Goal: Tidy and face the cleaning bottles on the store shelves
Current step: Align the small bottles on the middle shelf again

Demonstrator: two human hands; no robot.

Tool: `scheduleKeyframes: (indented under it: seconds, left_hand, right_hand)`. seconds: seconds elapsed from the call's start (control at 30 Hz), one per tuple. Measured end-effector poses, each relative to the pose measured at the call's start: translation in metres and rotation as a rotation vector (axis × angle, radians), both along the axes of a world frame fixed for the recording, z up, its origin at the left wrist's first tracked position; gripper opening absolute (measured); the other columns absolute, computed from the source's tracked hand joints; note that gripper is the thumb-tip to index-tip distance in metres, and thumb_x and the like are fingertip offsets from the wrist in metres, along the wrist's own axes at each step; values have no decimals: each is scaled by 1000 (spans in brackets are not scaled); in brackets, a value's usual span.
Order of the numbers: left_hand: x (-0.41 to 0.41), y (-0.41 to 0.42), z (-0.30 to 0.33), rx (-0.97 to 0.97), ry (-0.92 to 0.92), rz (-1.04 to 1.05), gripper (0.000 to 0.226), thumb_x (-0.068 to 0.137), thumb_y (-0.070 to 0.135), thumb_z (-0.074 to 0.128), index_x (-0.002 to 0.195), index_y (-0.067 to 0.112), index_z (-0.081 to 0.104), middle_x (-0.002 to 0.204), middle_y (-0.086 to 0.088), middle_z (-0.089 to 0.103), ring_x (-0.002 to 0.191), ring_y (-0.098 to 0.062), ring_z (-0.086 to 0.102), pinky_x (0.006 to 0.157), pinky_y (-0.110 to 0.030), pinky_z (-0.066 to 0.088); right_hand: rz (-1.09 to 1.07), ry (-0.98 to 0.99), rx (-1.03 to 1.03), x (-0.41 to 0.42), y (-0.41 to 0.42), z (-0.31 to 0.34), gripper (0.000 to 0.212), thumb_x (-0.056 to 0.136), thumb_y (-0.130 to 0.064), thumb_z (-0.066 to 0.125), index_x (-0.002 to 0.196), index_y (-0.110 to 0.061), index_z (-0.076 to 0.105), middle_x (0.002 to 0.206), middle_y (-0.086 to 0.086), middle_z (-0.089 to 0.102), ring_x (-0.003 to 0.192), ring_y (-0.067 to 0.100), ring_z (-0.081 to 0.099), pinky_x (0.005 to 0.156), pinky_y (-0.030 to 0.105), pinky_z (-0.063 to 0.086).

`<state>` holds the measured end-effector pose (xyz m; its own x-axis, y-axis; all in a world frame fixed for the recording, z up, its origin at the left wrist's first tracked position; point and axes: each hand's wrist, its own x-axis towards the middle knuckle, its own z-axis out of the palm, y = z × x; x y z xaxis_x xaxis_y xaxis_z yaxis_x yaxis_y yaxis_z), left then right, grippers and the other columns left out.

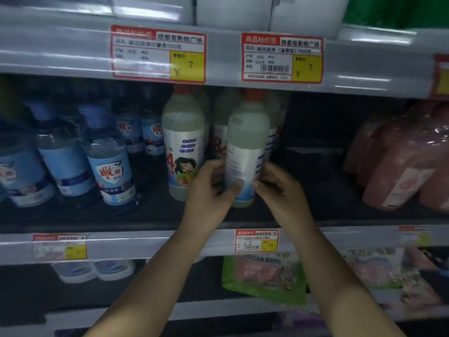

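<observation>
Head view: the one camera looks at a dim middle shelf (150, 215) of store shelving.
Held bottle: a pale bottle with an orange cap (245, 152) stands upright near the shelf's front edge, its plain back label turned toward the camera.
Left hand (209, 190): grip curled round the bottle's lower left side, thumb lying across the front of the label.
Right hand (279, 190): grip closed on the bottle's lower right side, fingertips pressed to the label.
Neighbour bottle (183, 147): same kind, just left of the held one, upright, its printed cartoon label facing out.
Behind: more bottles of this kind (220, 132) stand at the back, partly hidden.
Blue bottles (109, 166): a group to the left on the same shelf, several leaning.
Pink refill pouches (401, 161): well apart on the right of the shelf.
Price tags (281, 58): red and yellow, on the shelf rail above.
Lower shelf: a green-edged pouch (262, 278) lies below the hands.
</observation>
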<state>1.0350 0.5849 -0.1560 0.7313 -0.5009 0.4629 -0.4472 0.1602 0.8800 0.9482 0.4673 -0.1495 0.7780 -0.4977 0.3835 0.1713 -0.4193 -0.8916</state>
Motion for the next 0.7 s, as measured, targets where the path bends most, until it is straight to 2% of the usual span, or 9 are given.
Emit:
scheduleKeyframes:
  seconds: [0.07,0.17,0.27,0.37,0.5,0.6,0.7]
  left_hand:
    - [-1,-1,0,25,-52,27,37,77,15,72,110,14,56,102,12,63,93,8,60,80,-11,47]
    - [2,-1,-2,67,-82,43,45,75,27,75,115,16,59,109,0,65,99,-7,62,86,-27,51]
    - [0,0,0,75,-73,29,39,76,25,74,111,16,60,108,2,65,98,-4,61,85,-22,50]
    - [-3,1,3,63,-72,-8,31,79,16,71,108,18,60,105,7,66,96,0,62,83,-18,50]
    - [-5,0,-1,82,-158,-43,35,82,16,68,116,13,61,110,0,67,100,-7,63,86,-27,53]
    - [-6,-1,-4,91,-185,-66,39,84,12,65,122,7,58,115,-4,64,100,-2,62,83,-17,51]
    - [-7,-1,-4,83,-161,-114,32,86,5,60,119,1,59,110,-3,65,96,6,61,82,-9,46]
  right_hand:
    - [15,47,11,0,0,1,47,81,-7,68,125,-18,55,117,0,63,104,3,61,84,18,50]
    - [13,89,-33,-1,3,2,61,72,-10,78,122,-29,47,113,-12,60,101,-4,58,81,8,48]
    - [-21,95,-88,-1,7,1,68,69,-13,81,121,-30,40,108,-19,54,96,-13,52,76,-1,43]
    - [-39,86,-77,-2,7,2,67,70,-13,80,122,-28,40,104,-25,52,93,-15,52,74,0,43]
    - [16,72,35,-4,-2,2,62,76,-7,73,126,-28,42,114,-12,58,102,-5,57,82,11,49]
    - [0,26,99,-2,-6,1,59,75,-4,74,124,-25,48,118,-3,62,106,7,61,89,24,51]
    - [-61,-28,122,1,-7,-1,56,73,-6,76,122,-17,51,116,4,64,105,13,63,87,26,53]
